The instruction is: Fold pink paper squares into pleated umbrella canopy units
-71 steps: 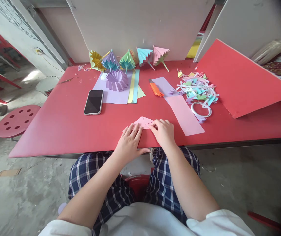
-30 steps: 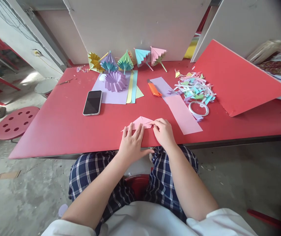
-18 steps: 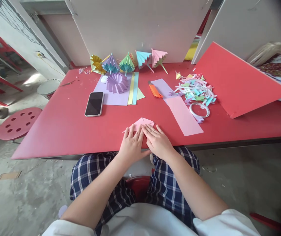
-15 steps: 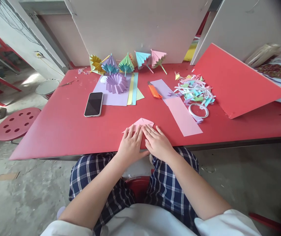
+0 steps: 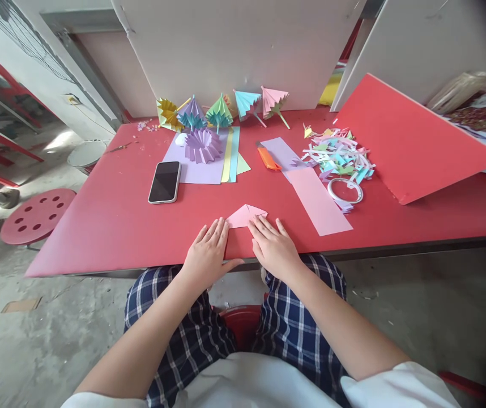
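A folded piece of pink paper (image 5: 243, 217) lies flat near the front edge of the red table (image 5: 115, 238), its crease lines showing on top. My left hand (image 5: 207, 249) rests flat at the paper's left end, fingers stretched out and fingertips over that end. On the right end, my right hand (image 5: 275, 243) presses down with its fingers extended and the palm near the table edge. Neither hand grips anything. To the right lies a flat pink paper strip (image 5: 322, 201), partly over a purple sheet (image 5: 277, 150).
Left stands a phone (image 5: 164, 182) beside stacked coloured sheets (image 5: 183, 173) bearing a pleated purple paper piece (image 5: 203, 146). Several paper umbrellas (image 5: 247, 105) line the back. An orange cutter (image 5: 267, 157), tape roll (image 5: 345, 191), paper scraps (image 5: 336, 153) and leaning red board (image 5: 413, 147) occupy the right.
My left hand has slid leftward along the folded pink paper, uncovering its middle. My right hand stays on the right end, almost unmoved.
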A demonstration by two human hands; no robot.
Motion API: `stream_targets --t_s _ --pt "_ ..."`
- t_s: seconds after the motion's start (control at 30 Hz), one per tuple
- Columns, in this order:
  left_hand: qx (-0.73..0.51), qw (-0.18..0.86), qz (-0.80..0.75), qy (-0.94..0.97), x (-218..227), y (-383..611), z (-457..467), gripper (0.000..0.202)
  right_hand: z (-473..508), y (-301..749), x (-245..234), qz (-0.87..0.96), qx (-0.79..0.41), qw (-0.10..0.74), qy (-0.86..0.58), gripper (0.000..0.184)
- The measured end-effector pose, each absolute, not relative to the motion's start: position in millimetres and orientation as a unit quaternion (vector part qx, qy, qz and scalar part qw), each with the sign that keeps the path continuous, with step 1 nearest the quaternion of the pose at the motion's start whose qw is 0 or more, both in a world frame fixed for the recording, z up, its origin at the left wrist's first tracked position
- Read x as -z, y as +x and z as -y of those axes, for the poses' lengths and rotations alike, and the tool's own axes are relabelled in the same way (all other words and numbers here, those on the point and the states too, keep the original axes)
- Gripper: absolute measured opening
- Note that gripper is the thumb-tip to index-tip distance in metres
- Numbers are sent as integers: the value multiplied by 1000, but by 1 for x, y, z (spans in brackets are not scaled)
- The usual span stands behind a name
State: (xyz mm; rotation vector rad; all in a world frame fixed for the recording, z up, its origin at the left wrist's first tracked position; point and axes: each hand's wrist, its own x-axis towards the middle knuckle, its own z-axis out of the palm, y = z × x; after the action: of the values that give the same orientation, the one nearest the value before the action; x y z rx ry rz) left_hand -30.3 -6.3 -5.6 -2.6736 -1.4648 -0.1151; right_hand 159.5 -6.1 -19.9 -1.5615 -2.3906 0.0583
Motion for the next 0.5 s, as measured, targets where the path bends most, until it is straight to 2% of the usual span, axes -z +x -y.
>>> stream_targets --t_s 0.5 --pt "-3 67 524 -849 1 -47 15 80 3 171 29 802 17 193 -565 39"
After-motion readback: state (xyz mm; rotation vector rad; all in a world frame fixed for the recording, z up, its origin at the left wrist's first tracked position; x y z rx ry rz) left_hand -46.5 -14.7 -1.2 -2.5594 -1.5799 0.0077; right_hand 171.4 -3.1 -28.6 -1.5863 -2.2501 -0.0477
